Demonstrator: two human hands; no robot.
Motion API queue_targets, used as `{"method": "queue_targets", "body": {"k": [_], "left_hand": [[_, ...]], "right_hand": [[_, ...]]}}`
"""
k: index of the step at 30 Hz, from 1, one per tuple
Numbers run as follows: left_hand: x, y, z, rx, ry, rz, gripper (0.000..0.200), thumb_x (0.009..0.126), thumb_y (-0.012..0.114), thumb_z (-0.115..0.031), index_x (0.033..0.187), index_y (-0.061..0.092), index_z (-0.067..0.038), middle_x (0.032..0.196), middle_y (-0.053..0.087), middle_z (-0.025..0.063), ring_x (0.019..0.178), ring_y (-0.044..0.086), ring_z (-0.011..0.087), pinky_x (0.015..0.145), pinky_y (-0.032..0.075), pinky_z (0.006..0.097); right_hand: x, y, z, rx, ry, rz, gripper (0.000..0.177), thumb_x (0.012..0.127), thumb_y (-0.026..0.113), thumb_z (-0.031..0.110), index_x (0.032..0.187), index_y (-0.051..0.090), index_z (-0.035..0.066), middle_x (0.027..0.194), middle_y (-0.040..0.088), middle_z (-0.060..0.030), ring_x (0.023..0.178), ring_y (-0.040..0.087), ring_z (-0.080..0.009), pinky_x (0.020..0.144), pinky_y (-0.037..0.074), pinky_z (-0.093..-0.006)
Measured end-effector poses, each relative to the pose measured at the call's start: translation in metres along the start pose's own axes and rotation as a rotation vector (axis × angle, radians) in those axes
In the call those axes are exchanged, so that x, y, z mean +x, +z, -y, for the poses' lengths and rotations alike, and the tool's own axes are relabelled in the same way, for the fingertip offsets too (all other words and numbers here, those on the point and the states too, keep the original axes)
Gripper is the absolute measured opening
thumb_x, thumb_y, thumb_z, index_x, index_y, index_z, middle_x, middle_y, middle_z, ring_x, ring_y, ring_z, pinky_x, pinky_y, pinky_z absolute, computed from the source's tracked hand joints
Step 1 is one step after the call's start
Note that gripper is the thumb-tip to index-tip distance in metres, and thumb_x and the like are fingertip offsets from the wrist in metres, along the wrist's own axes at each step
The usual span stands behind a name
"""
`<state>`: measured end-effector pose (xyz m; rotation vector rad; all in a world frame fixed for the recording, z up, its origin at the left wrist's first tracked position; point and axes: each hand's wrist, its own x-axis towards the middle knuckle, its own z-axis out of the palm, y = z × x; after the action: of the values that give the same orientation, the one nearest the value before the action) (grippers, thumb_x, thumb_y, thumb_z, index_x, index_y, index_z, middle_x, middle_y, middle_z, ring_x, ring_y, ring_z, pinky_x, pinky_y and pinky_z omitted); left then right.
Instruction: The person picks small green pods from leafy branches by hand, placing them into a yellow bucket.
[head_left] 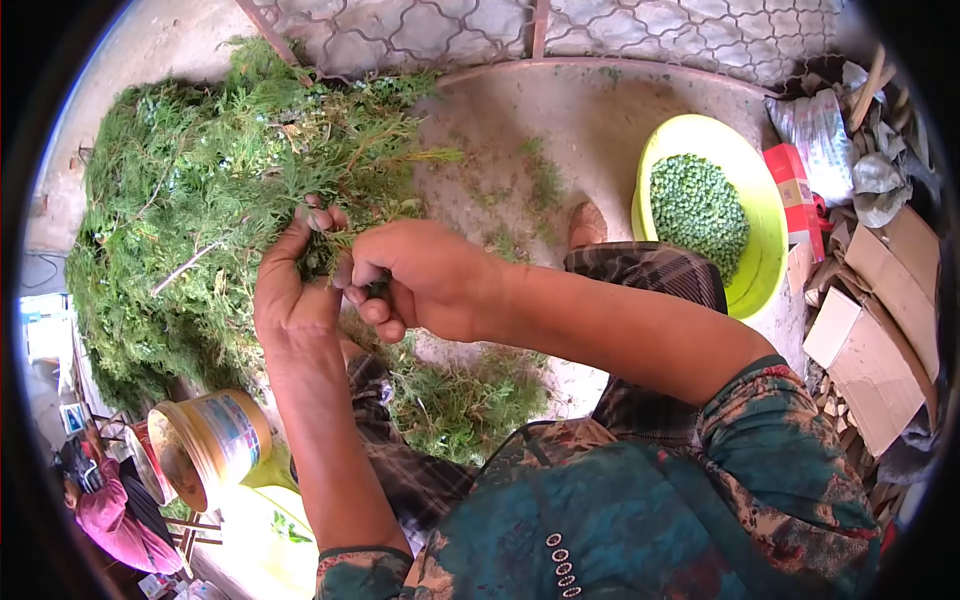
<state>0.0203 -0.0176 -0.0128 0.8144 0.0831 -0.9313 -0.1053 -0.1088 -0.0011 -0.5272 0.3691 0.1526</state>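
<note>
My left hand (295,275) is closed on an evergreen sprig (322,250), its fingertips pinching the feathery green foliage. Right beside it, my right hand (425,280) is curled, with thumb and forefinger at the sprig's edge. Small dark green bits (378,289) show inside its bent fingers, too small and shaded to name exactly. Behind both hands rises a large heap of cut evergreen branches (180,200), dotted with pale bluish-green berries. To the right, a yellow-green tub (765,230) holds a mass of small round green berries (697,210).
Loose clippings (470,400) lie between my legs. A yellow bucket (215,440) and a brightly lit yellow tub (265,530) stand at lower left, near another person (125,520). Cardboard (875,370), a red box (795,200) and wood scraps line the right; a metal lattice (650,35) stands behind.
</note>
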Motion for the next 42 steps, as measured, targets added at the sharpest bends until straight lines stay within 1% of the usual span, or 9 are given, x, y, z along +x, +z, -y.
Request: {"method": "queue_targets", "body": {"k": [10,17,19,20,22,29,32,36,42], "left_hand": [[-0.006,0.015,0.001,0.052,0.092,-0.17,0.016,0.087,0.053,-0.007,0.099,0.053,0.003,0.08,0.057,0.0099,0.08,0.056,0.0222,0.063,0.051,0.0285],[0.013,-0.015,-0.012,0.038,-0.062,-0.029,0.014,0.085,0.055,-0.007,0.095,0.054,0.002,0.08,0.058,0.01,0.08,0.058,0.0191,0.059,0.05,0.0271],[0.021,-0.02,-0.021,0.045,0.067,-0.253,0.012,0.084,0.055,-0.001,0.095,0.054,0.003,0.081,0.058,0.0111,0.078,0.058,0.0192,0.059,0.052,0.0257],[0.028,-0.032,-0.038,-0.182,0.117,-0.313,0.014,0.082,0.054,0.003,0.096,0.053,0.004,0.085,0.059,0.0126,0.077,0.059,0.02,0.065,0.055,0.0272],[0.032,-0.046,-0.06,-0.143,0.288,-0.249,0.015,0.082,0.054,0.004,0.096,0.052,0.007,0.09,0.059,0.0144,0.079,0.059,0.0218,0.075,0.055,0.0314],[0.004,-0.017,-0.041,-0.286,0.176,-0.198,0.026,0.083,0.053,0.005,0.108,0.047,0.007,0.095,0.059,0.0167,0.082,0.06,0.0227,0.082,0.053,0.0373],[-0.001,-0.018,-0.045,-0.405,0.063,-0.068,0.025,0.083,0.053,0.005,0.107,0.048,0.007,0.095,0.059,0.0162,0.085,0.059,0.0222,0.084,0.052,0.0366],[-0.007,-0.013,-0.044,-0.372,0.069,-0.096,0.024,0.082,0.054,0.007,0.106,0.049,0.006,0.095,0.059,0.0145,0.081,0.06,0.0207,0.086,0.051,0.0367],[-0.011,-0.013,-0.041,-0.357,0.032,-0.04,0.022,0.083,0.053,0.005,0.106,0.049,0.006,0.097,0.059,0.015,0.084,0.061,0.0217,0.086,0.05,0.0388]], "right_hand": [[-0.001,0.002,0.006,-0.07,0.006,-0.005,0.016,0.087,0.049,0.019,0.083,0.048,0.003,0.068,0.046,-0.0022,0.048,0.04,-0.0085,0.04,0.031,-0.0234],[-0.003,0.006,-0.005,0.117,-0.058,0.059,0.015,0.088,0.046,0.015,0.09,0.051,0.0,0.07,0.048,-0.0024,0.05,0.043,-0.0068,0.039,0.033,-0.0232],[-0.013,0.007,-0.011,0.04,-0.024,0.083,0.016,0.088,0.045,0.014,0.091,0.051,0.0,0.07,0.048,-0.0026,0.05,0.042,-0.0063,0.038,0.033,-0.0224],[-0.021,0.008,-0.016,-0.04,0.009,0.111,0.016,0.088,0.044,0.013,0.093,0.051,-0.001,0.07,0.048,-0.0027,0.05,0.042,-0.0058,0.038,0.034,-0.0216],[-0.032,0.01,-0.017,-0.078,0.075,0.082,0.018,0.089,0.044,0.016,0.095,0.052,0.0,0.069,0.047,-0.0006,0.046,0.039,-0.0045,0.037,0.032,-0.0193],[-0.032,-0.005,-0.001,-0.063,0.033,0.007,0.037,0.089,0.049,0.042,0.075,0.048,0.007,0.054,0.04,0.0015,0.041,0.035,-0.0074,0.037,0.029,-0.0223],[-0.03,-0.013,0.008,-0.12,-0.107,-0.096,0.038,0.089,0.049,0.041,0.073,0.049,0.008,0.055,0.042,0.0008,0.042,0.037,-0.0081,0.037,0.03,-0.0221],[-0.028,-0.015,0.019,-0.27,-0.254,-0.192,0.024,0.089,0.055,0.029,0.09,0.05,0.006,0.069,0.049,-0.0005,0.049,0.042,-0.0055,0.037,0.029,-0.0196],[-0.023,-0.013,0.025,-0.304,-0.291,-0.132,0.023,0.088,0.055,0.024,0.097,0.048,0.004,0.07,0.046,0.0005,0.049,0.038,-0.0043,0.038,0.026,-0.019]]}}
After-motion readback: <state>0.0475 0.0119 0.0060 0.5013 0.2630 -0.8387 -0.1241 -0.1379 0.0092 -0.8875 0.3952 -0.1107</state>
